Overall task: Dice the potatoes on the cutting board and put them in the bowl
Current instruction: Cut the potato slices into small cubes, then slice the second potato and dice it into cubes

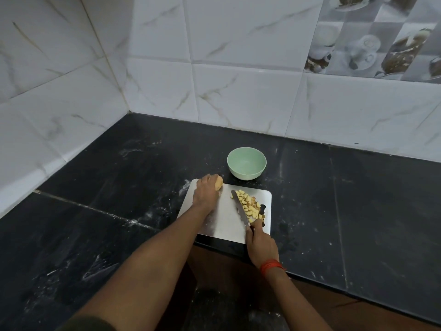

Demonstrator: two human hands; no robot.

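Note:
A pale cutting board (224,223) lies on the black counter. My left hand (205,193) grips a whole unpeeled potato (219,182) at the board's far left corner. A heap of diced potato pieces (250,206) covers the board's right side. My right hand (261,246) holds a knife (240,210) by its handle, the blade lying along the left edge of the heap. Beyond the board stands a light green bowl (246,162), with nothing visible inside it.
The black stone counter (119,187) runs into a corner of white marble-patterned wall tiles (238,68). White smears mark the counter to the left of the board. The counter's front edge passes just under the board's near side.

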